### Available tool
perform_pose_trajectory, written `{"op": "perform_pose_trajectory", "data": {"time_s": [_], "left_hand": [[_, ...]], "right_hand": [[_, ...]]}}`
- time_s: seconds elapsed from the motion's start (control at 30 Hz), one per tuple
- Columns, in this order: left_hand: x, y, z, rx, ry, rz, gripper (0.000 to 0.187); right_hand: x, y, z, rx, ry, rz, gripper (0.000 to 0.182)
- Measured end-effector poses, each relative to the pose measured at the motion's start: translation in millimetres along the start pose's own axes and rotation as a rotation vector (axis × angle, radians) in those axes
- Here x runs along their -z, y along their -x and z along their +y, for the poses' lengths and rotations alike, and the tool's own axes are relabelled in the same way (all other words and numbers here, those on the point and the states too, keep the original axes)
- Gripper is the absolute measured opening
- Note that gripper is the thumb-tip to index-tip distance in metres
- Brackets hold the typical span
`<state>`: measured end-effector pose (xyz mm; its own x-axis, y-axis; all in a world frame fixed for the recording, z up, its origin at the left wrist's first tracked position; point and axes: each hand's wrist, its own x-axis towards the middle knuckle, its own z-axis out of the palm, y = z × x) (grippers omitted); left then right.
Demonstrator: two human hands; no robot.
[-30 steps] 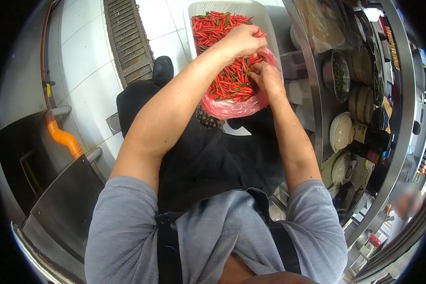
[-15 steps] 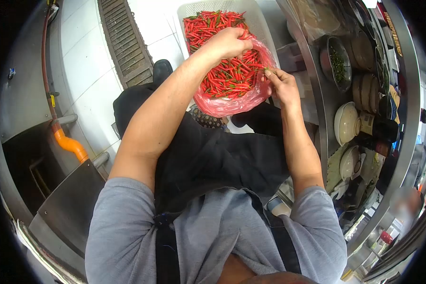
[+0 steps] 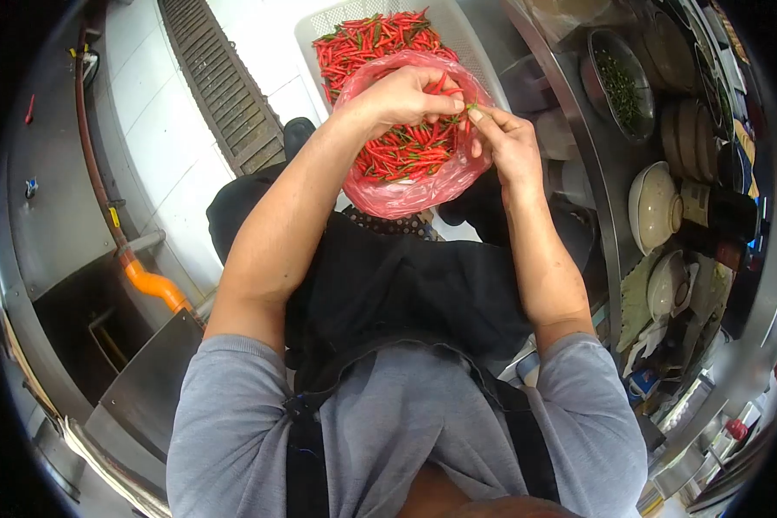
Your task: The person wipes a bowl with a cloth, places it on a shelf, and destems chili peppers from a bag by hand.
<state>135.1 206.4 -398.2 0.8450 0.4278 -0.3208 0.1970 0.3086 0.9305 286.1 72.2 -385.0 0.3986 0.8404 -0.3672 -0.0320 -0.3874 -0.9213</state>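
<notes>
My left hand is closed around a few red chili peppers above a pink plastic bag. Close beside it, my right hand pinches the green stem end of a chili pepper between thumb and forefinger. The bag's mouth is spread wide and shows many red chilies with green stems inside. Behind the bag, a white perforated basket holds another heap of red chilies. My left forearm and hand cover part of the bag's opening.
On the right, a metal shelf carries a bowl of chopped greens and stacked pale bowls. A floor drain grate runs at the upper left. An orange pipe stands by the metal unit on the left.
My hands have come together over the bag, and red chilies now show in my left fingers. The bag's rim has shifted up over the near part of the basket. The view has tilted slightly.
</notes>
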Motion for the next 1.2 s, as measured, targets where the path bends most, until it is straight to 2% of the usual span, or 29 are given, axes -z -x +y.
{"op": "perform_pose_trajectory", "data": {"time_s": [0.07,0.13,0.27,0.3,0.33,0.47,0.57,0.63,0.73,0.8,0.97,1.2], "left_hand": [[-3,-3,-1,0.016,-0.052,0.000,0.019],[-4,-9,-8,-0.090,-0.125,-0.008,0.020],[-6,-12,-10,-0.080,-0.125,-0.011,0.017],[-6,-9,-5,-0.005,-0.148,-0.012,0.016],[-5,-7,-2,0.070,-0.170,-0.012,0.016],[-2,-5,-4,0.086,-0.156,-0.059,0.016],[-3,-4,-8,0.045,-0.140,-0.044,0.015],[-2,-6,-11,-0.034,-0.096,-0.106,0.014],[1,-1,-7,-0.024,-0.057,-0.101,0.014],[3,3,1,0.004,-0.075,-0.081,0.013],[6,-1,-3,0.028,-0.146,-0.039,0.014],[0,-2,-4,-0.077,-0.153,0.027,0.014]], "right_hand": [[4,-3,3,0.019,-0.017,0.008,0.026],[8,-4,6,0.041,-0.030,0.012,0.027],[8,-3,7,0.111,0.050,0.058,0.026],[7,-3,5,0.149,0.057,0.088,0.026],[8,-2,4,0.149,0.055,0.089,0.026],[11,-1,2,0.107,0.050,0.034,0.024],[13,-2,5,0.062,-0.053,-0.030,0.019],[13,-1,4,0.046,-0.119,-0.066,0.016],[11,5,-2,0.004,0.022,-0.104,0.014],[8,6,-2,0.061,0.154,-0.104,0.016],[2,8,-7,0.095,0.191,-0.151,0.017],[4,6,-3,0.075,0.249,-0.182,0.020]]}}
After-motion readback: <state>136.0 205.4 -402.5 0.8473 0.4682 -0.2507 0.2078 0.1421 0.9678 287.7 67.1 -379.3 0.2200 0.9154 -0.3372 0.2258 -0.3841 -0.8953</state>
